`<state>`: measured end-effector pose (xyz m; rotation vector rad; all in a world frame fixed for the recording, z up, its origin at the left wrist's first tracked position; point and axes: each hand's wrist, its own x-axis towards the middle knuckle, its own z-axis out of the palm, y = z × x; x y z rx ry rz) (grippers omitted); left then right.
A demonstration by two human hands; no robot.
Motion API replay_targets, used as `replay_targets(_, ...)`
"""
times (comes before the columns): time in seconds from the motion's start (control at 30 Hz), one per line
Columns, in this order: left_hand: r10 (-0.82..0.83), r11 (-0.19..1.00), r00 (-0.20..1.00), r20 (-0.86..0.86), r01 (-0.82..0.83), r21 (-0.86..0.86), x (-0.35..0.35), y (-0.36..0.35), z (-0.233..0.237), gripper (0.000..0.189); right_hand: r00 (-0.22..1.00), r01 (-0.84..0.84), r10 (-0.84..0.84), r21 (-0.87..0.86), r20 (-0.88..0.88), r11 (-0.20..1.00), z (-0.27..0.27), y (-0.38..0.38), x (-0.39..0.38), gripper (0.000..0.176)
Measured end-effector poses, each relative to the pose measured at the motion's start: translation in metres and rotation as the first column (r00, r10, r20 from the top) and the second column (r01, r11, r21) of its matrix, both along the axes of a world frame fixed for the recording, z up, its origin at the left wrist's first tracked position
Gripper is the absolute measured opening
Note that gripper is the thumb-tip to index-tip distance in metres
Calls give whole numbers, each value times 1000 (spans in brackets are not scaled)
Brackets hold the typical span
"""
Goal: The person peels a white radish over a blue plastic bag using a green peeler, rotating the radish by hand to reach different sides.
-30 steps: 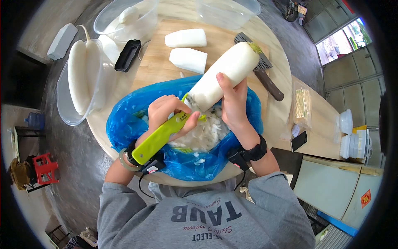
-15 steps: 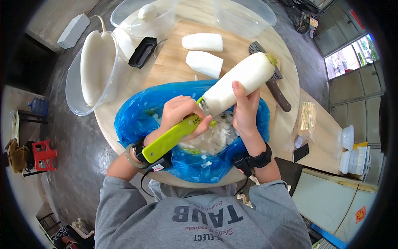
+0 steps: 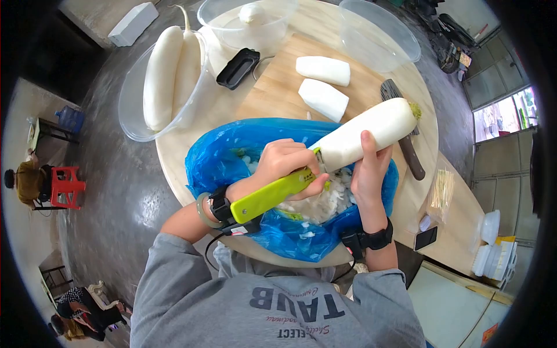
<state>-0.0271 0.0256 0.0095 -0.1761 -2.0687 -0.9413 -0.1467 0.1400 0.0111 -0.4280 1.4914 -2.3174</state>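
Left hand point(image 3: 284, 165) grips a green peeler point(image 3: 272, 194) against the white radish point(image 3: 362, 134), which the right hand point(image 3: 368, 171) clasps above the blue bag point(image 3: 220, 156) of peelings on the desk point(image 3: 185, 185).

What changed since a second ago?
Only the view swung, so everything slid across the picture. The left hand still holds the green peeler against the near end of the white radish, and the right hand still holds that radish over the blue bag.

bag point(image 3: 212, 159): blue | radish point(image 3: 362, 136) over bag: white, green top | peeler point(image 3: 272, 195) over bag: lime-green handle | board point(image 3: 272, 98) beyond bag: pale wood grain | tray point(image 3: 238, 68) beyond bag: black | knife handle point(image 3: 411, 158) right of bag: dark brown
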Motion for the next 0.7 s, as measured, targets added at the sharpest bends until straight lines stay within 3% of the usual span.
replay_targets(0.13, -14, 997, 999, 45, 18, -80, 9, -3, 0, 23, 1000, -15, 16, 20, -23, 1000, 1, 0, -1, 49)
replay_targets(0.33, -14, 998, 999, -50, 12, -54, 9, -1, 6, 25, 999, -20, 21, 16, -45, 1000, 0, 1, -2, 49)
replay_targets(0.63, 33, 992, 999, 35, -29, -124, 11, -4, 1, 25, 998, -6, 7, 21, -57, 1000, 2, 1, 0, 53)
replay_targets(0.7, 59, 993, 997, -52, -63, -96, 9, -4, 1, 26, 998, -20, 20, 2, -63, 1000, 2, 0, 0, 55)
